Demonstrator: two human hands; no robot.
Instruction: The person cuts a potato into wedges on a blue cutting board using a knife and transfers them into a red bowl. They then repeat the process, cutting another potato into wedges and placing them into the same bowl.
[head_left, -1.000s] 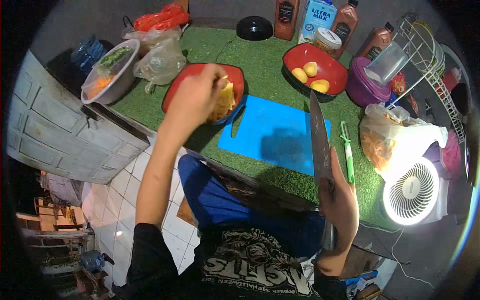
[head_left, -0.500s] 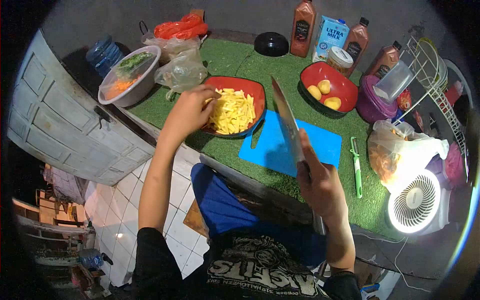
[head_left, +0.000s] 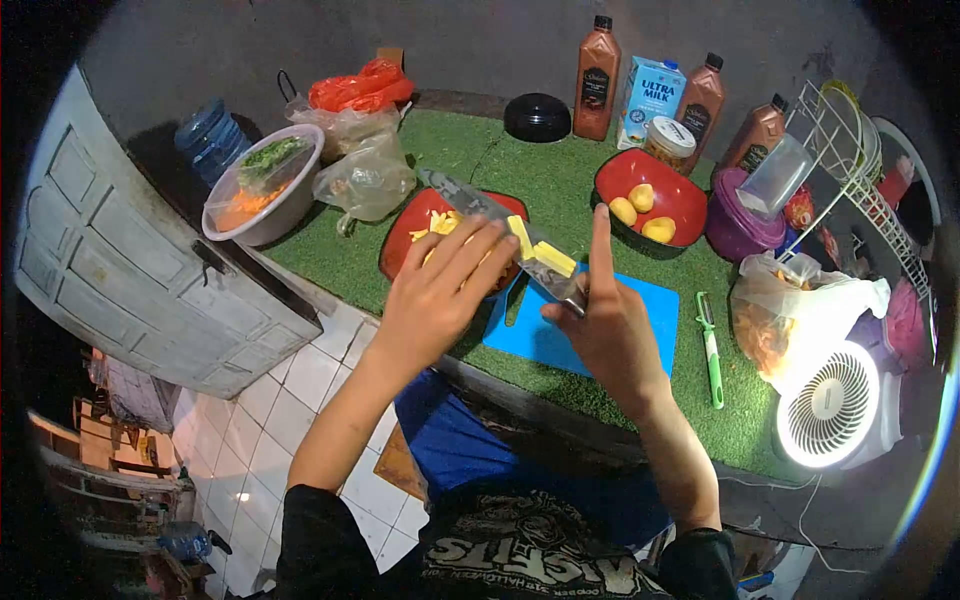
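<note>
My right hand [head_left: 622,345] grips a kitchen knife [head_left: 470,200], index finger stretched out. The wide blade points left and slants over a red bowl [head_left: 398,240]. Yellow potato sticks [head_left: 553,258] rest on the blade near the handle end. My left hand [head_left: 445,290] spreads its fingers over the bowl, beside the blade and the sticks, palm down, and hides much of the bowl. Some cut potato [head_left: 440,222] shows past its fingers. Below the knife lies a blue cutting board [head_left: 640,320].
A second red bowl [head_left: 675,185] holds three peeled potatoes [head_left: 640,197]. A green peeler [head_left: 711,350] lies right of the board, near a lit white fan [head_left: 828,400]. At left stands a tub [head_left: 290,210] of chopped vegetables by plastic bags [head_left: 368,180]. Bottles [head_left: 597,80] line the back.
The knife has swung from upright over the board to lying across the bowl, with potato sticks now visible on its blade. My left hand has shifted right, fingers stretching out beside it.
</note>
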